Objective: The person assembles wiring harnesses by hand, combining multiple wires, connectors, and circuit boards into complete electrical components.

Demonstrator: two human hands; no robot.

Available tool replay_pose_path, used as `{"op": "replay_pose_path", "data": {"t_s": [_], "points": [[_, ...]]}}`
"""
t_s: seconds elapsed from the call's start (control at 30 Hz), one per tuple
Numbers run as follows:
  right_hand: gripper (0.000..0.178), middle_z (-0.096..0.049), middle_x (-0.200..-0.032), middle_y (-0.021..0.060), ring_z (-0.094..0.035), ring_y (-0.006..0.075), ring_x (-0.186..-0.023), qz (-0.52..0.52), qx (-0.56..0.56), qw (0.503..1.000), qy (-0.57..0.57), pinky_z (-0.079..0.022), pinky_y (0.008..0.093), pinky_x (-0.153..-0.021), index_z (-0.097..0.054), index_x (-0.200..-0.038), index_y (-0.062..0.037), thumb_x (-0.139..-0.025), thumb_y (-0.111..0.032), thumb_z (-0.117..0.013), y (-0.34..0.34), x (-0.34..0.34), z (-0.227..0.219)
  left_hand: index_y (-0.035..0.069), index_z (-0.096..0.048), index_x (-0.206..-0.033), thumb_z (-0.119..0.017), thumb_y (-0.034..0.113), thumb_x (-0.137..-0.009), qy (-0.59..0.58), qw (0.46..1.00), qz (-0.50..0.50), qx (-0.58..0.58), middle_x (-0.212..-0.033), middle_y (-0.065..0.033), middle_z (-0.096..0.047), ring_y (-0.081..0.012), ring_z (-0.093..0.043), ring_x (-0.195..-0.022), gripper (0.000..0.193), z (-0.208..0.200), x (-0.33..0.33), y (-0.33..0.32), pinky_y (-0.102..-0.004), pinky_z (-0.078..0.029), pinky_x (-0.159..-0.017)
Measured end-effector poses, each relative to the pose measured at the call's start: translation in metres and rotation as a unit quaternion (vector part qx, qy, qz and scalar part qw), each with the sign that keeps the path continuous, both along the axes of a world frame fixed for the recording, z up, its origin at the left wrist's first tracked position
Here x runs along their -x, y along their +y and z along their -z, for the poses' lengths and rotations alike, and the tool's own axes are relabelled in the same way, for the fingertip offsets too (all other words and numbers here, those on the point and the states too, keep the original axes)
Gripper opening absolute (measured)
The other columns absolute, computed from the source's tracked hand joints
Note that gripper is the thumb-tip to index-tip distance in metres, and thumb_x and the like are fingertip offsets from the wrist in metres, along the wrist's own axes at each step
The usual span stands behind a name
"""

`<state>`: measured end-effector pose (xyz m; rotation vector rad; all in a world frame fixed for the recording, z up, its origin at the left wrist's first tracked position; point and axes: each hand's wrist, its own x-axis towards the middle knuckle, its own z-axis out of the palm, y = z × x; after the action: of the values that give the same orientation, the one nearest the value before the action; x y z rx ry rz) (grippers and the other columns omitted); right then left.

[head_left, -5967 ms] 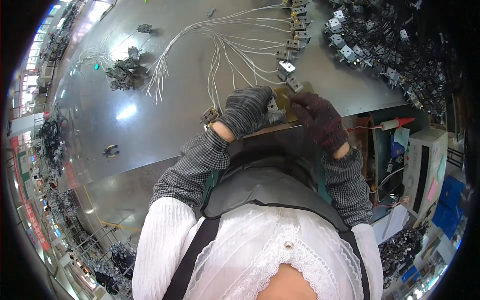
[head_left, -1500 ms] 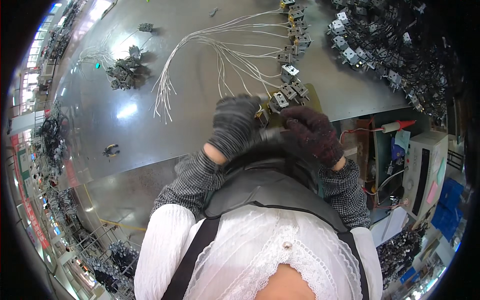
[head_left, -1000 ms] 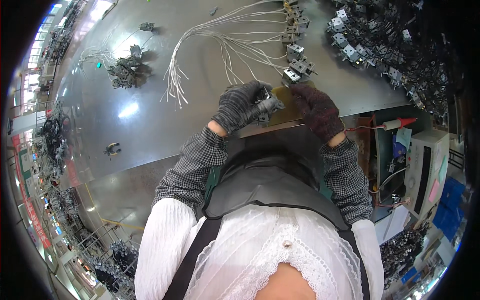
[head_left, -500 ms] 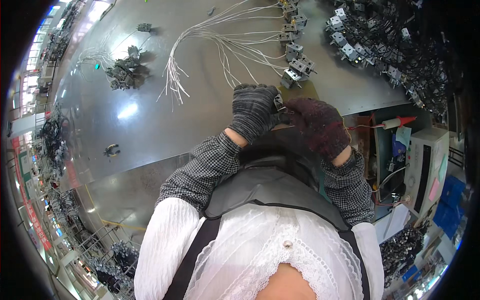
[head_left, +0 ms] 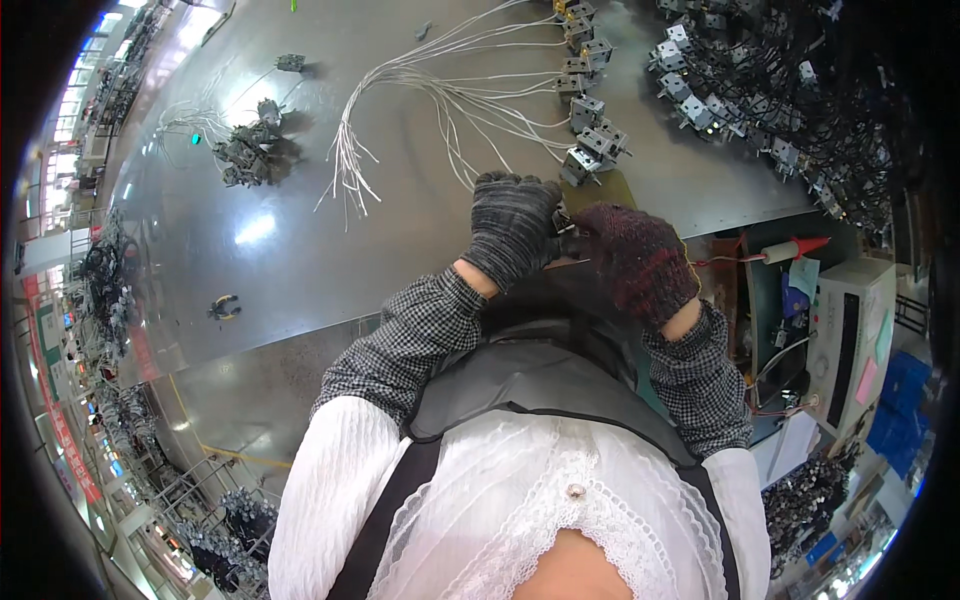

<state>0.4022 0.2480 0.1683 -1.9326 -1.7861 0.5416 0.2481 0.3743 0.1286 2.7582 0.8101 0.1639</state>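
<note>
Where your forearms reach up to the near edge of the table, your two hands meet close together, wrists bent slightly inward. Your left hand has its knuckles up and its fingers curled down, closed around a small block. Your right hand comes in from the other side, back upward and fingers bent toward the block; whether it grips anything is hidden, so I cannot tell.

The block sits in the narrow gap between your hands, on the thumb side of your left, mostly covered by the gloves. Just beyond your right hand lies a flat, olive-brown plate, and past it a row of blocks runs away from you.

Those blocks are boxy grey metal with small holes, joined to thin white wires that gather into a loose, frayed-looking bundle. Your left glove is ribbed grey knit, your right a fuzzy dark maroon one. The table is smooth, shiny metal; your apron is dark and softly creased, and your sleeve covers are finely checked.
</note>
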Motion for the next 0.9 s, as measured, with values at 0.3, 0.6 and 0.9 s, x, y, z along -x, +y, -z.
{"op": "replay_pose_path", "data": {"t_s": [0.3, 0.6, 0.9], "points": [[0.028, -0.073, -0.109, 0.0181, -0.072, 0.0357, -0.101, 0.024, -0.052, 0.995, 0.087, -0.057, 0.0418, -0.089, -0.072, -0.117, -0.0052, -0.089, -0.011, -0.069, -0.005, 0.001, 0.005, 0.011, -0.069, -0.119, -0.085, 0.054, -0.073, -0.106, 0.987, 0.000, 0.121, -0.096, -0.0131, -0.069, -0.0332, -0.067, -0.095, 0.065, -0.006, 0.015, 0.005, -0.0489, -0.045, -0.098], [0.028, -0.073, -0.108, 0.0105, -0.069, 0.0202, -0.099, 0.028, 0.095, 0.901, 0.423, -0.054, 0.0347, -0.091, -0.071, -0.122, -0.0014, -0.097, -0.011, -0.062, -0.011, 0.015, 0.026, 0.010, -0.065, -0.129, -0.085, 0.051, -0.074, -0.053, 0.998, -0.013, -0.002, -0.098, -0.0096, -0.070, -0.0321, -0.065, -0.098, 0.071, -0.007, 0.062, -0.011, -0.0458, -0.045, -0.105], [0.031, -0.073, -0.116, 0.0168, -0.070, 0.0273, -0.106, 0.083, -0.007, 0.974, 0.213, -0.054, 0.0386, -0.094, -0.068, -0.128, -0.0039, -0.099, -0.008, -0.059, -0.002, -0.015, 0.040, 0.008, -0.069, -0.114, -0.083, 0.050, -0.084, -0.060, 0.966, -0.114, 0.224, -0.091, -0.0045, -0.076, -0.0152, -0.072, -0.084, 0.054, -0.001, 0.040, 0.004, -0.0329, -0.058, -0.076]]}}
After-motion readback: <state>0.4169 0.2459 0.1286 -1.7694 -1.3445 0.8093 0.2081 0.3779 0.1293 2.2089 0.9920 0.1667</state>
